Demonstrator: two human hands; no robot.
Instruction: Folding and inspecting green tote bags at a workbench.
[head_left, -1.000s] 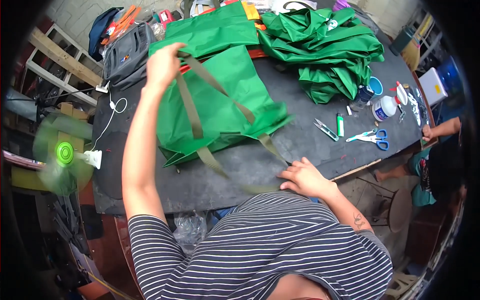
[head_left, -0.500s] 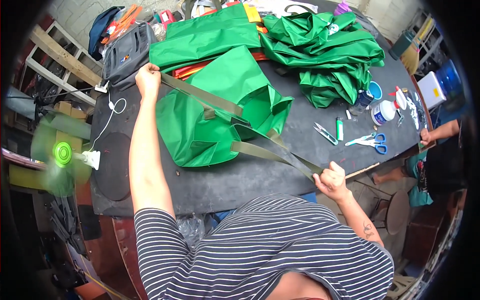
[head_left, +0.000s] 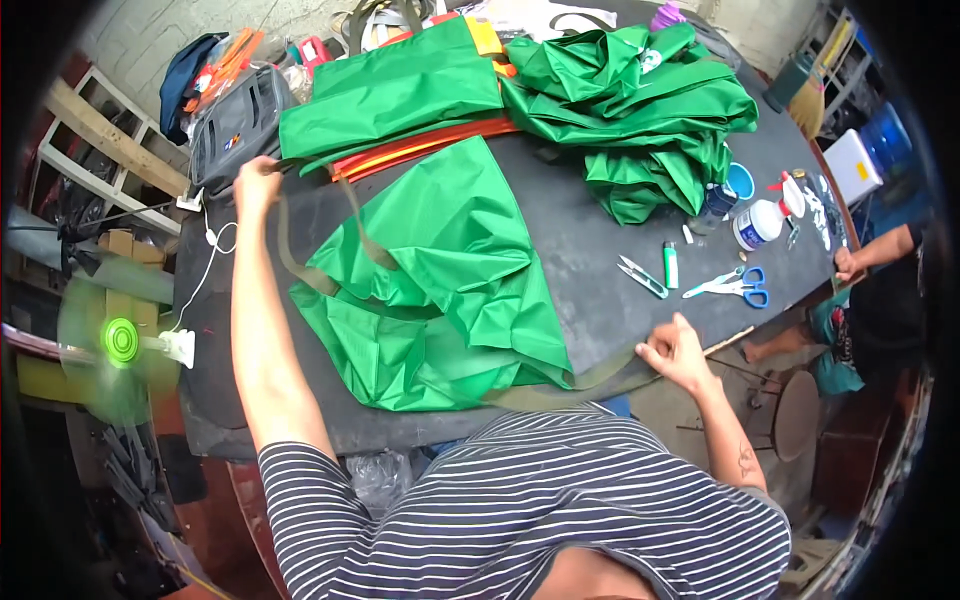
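Standing by, I see the green bag [head_left: 450, 250] lying rumpled on the near middle of the table, its corners askew. The left hand [head_left: 257, 185] is curled around the far strap [head_left: 287, 235], which droops slack beside the bag. The near strap [head_left: 610, 380] runs to the right hand [head_left: 675, 355], whose fingers are half bent; blur hides whether they grip it

Crowding the far side, a folded green stack [head_left: 395, 90] lies over orange-red fabric [head_left: 425, 148], and a loose green heap [head_left: 640, 100] fills the far right. Just right of the bag's space are snips [head_left: 642, 277], a green lighter [head_left: 670, 266] and blue-handled scissors [head_left: 730, 287]; beyond them stand a white spray bottle [head_left: 765, 222] and a blue cup [head_left: 738, 182]. A grey bag [head_left: 238, 125] sits far left

That bottle wears a blue-and-white label, and the heap bears a pale printed mark, too small for me to read

Dark and matte, the table [head_left: 600, 310] has a clip-on fan [head_left: 121, 342] at its left edge. At the right, another person's hand [head_left: 850, 265] rests by the edge, near a round stool [head_left: 795, 415]; a pale wall [head_left: 240, 30] closes the far side
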